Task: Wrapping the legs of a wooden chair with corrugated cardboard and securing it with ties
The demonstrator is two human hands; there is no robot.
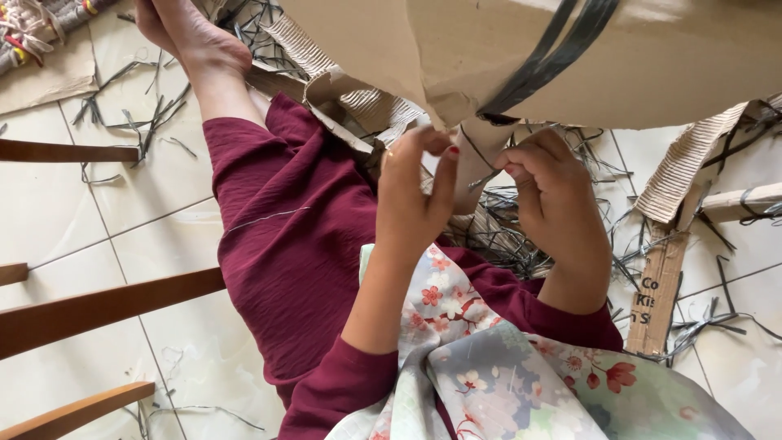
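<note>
A: Near: floral cloth (489,367) on lap. Mid?
B: L hand (415,191) pinches cardboard sheet (652,57) edge; R hand (554,191) clenched on thin strand (486,179).
A: Far?
B: Cut strips (138,114) litter floor; dark strap (546,57) on sheet uncut, so partway.

- The floor (57,212) is made of big pale tiles with thin lines between them.
- Thin grey strips (138,114) lie all over the floor.
- Torn brown cardboard pieces (660,285) lie on the tiles at the right.
- A bare foot (195,37) rests on the floor near the top.
</note>
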